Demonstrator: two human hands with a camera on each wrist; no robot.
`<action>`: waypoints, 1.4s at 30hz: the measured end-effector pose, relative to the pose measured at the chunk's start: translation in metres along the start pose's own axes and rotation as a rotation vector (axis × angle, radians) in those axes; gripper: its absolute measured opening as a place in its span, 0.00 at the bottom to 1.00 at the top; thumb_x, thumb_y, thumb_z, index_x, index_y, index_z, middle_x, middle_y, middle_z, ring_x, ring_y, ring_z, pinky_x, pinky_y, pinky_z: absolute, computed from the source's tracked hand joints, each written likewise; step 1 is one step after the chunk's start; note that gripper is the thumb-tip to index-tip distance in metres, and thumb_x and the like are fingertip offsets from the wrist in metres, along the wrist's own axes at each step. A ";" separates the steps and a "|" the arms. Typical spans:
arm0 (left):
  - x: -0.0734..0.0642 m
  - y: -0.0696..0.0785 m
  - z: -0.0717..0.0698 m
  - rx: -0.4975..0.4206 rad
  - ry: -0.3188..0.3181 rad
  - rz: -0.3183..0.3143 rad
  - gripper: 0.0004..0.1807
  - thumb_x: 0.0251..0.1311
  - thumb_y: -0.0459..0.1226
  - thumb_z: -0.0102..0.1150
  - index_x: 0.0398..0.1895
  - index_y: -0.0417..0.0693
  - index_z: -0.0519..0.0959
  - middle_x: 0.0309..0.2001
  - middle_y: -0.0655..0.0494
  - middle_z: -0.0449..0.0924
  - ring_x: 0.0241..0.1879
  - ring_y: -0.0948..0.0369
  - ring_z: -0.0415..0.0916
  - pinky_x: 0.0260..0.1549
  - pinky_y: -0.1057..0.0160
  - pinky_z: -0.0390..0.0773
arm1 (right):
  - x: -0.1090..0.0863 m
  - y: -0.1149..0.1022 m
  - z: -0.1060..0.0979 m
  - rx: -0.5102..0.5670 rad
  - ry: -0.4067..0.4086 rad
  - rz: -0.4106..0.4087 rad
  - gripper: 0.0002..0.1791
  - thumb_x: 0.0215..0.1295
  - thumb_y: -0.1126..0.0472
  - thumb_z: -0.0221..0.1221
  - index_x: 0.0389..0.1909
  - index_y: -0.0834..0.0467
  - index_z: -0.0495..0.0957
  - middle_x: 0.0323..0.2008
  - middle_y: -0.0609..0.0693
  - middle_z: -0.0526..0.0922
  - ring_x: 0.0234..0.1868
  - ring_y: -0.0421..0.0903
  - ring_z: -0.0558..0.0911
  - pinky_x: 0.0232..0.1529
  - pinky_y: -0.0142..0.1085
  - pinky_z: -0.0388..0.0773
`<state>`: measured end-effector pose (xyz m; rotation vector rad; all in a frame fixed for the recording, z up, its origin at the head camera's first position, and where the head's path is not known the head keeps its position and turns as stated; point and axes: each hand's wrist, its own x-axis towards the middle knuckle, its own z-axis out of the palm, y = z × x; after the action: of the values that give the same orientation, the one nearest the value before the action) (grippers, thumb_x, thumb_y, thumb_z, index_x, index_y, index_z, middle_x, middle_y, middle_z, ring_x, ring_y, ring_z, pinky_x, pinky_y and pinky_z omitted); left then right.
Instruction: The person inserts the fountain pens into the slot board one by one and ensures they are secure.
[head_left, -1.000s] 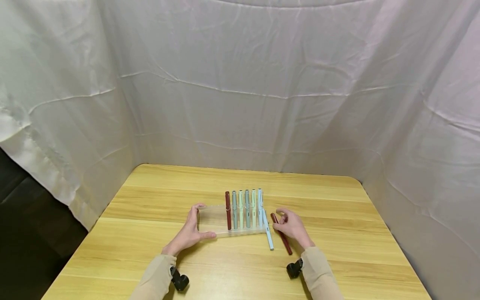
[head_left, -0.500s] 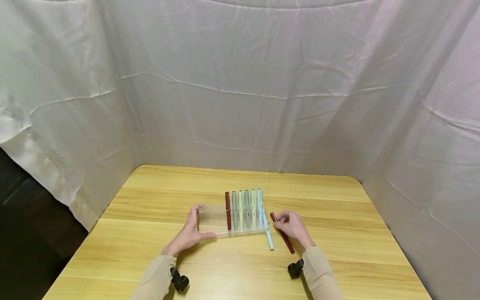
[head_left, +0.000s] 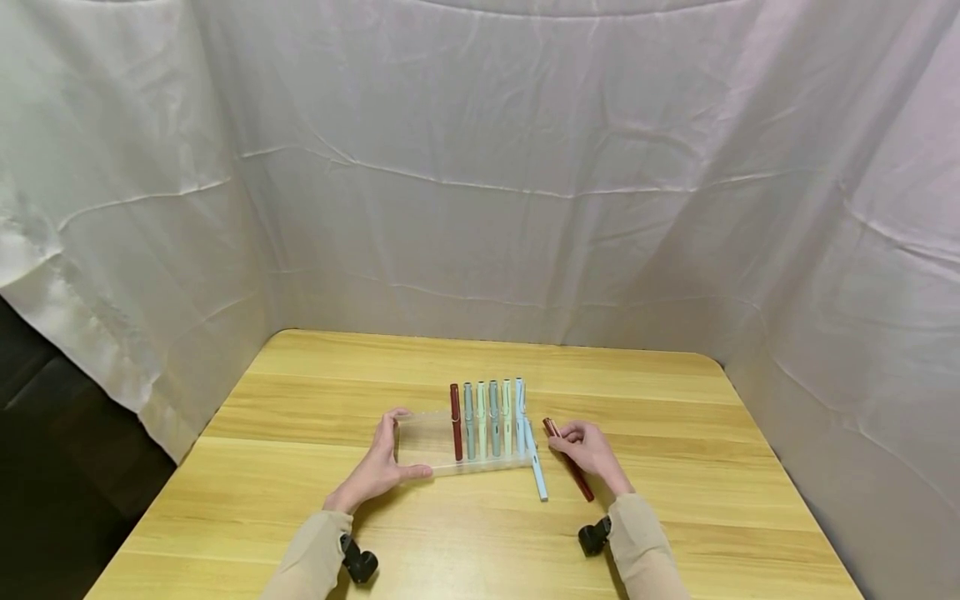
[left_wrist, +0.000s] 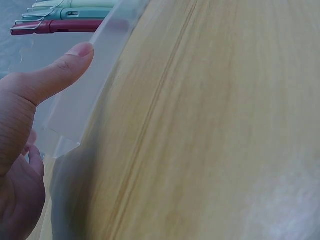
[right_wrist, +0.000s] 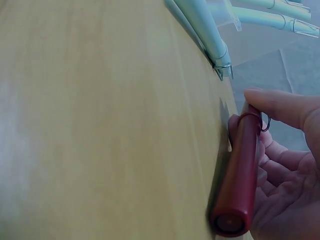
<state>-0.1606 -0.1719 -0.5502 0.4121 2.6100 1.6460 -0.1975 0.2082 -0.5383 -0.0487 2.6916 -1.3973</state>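
My left hand (head_left: 381, 460) grips the left end of a clear plastic pen rack (head_left: 426, 440), thumb along its front edge and fingers at the back. Across the rack's right part lie a dark red pen (head_left: 457, 422) and several grey-green, pale green and light blue pens (head_left: 495, 419), side by side. My right hand (head_left: 588, 452) pinches a second dark red pen (right_wrist: 239, 175) near its clip, between thumb and fingers. That pen slants over the table, its bare end toward me. Just left of it, a light blue pen (head_left: 537, 471) lies aslant by the rack's right end.
The wooden table (head_left: 465, 542) reaches back to a pale curtain (head_left: 480, 208) that also hangs along both sides. Black wrist cameras (head_left: 360, 565) sit on both forearms. Something dark (head_left: 52, 433) stands beyond the table's left edge.
My right hand has closed on the dark red pen and shifted it slightly right and away from me. The left hand and rack have stayed in place.
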 end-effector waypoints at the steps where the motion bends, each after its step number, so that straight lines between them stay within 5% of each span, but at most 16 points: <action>1: 0.000 0.000 0.000 -0.002 0.000 -0.001 0.57 0.43 0.41 0.81 0.71 0.43 0.52 0.73 0.36 0.50 0.78 0.37 0.43 0.77 0.34 0.43 | 0.000 0.000 0.000 0.005 0.003 0.000 0.11 0.63 0.59 0.67 0.36 0.64 0.79 0.29 0.53 0.82 0.28 0.41 0.74 0.28 0.31 0.73; 15: 0.000 0.000 0.000 -0.004 0.001 0.003 0.56 0.43 0.41 0.81 0.71 0.42 0.52 0.74 0.36 0.50 0.78 0.36 0.42 0.77 0.33 0.42 | 0.000 0.002 0.001 0.033 0.014 -0.002 0.13 0.62 0.59 0.69 0.39 0.64 0.79 0.30 0.55 0.84 0.29 0.41 0.75 0.33 0.30 0.72; 24: 0.001 0.000 0.000 -0.007 0.003 0.002 0.56 0.42 0.40 0.81 0.71 0.42 0.52 0.74 0.35 0.50 0.78 0.36 0.43 0.78 0.35 0.43 | -0.001 -0.001 0.002 0.054 0.004 -0.038 0.13 0.70 0.62 0.61 0.46 0.68 0.78 0.36 0.62 0.87 0.34 0.41 0.81 0.35 0.31 0.76; 36: 0.000 0.001 0.000 -0.004 -0.004 -0.011 0.57 0.43 0.41 0.81 0.71 0.43 0.52 0.74 0.35 0.49 0.78 0.36 0.42 0.77 0.34 0.43 | -0.001 -0.001 0.001 0.199 0.030 -0.003 0.12 0.68 0.68 0.61 0.48 0.71 0.78 0.41 0.65 0.87 0.40 0.45 0.86 0.38 0.27 0.80; 42: 0.001 0.000 0.000 -0.011 -0.001 -0.017 0.56 0.43 0.41 0.81 0.71 0.44 0.52 0.74 0.36 0.49 0.79 0.36 0.42 0.77 0.34 0.43 | 0.001 -0.002 0.001 0.253 0.056 -0.001 0.11 0.68 0.68 0.60 0.48 0.70 0.79 0.41 0.65 0.88 0.36 0.39 0.85 0.36 0.27 0.79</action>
<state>-0.1611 -0.1717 -0.5500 0.3890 2.5952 1.6536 -0.1987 0.2063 -0.5378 0.0106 2.5334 -1.7508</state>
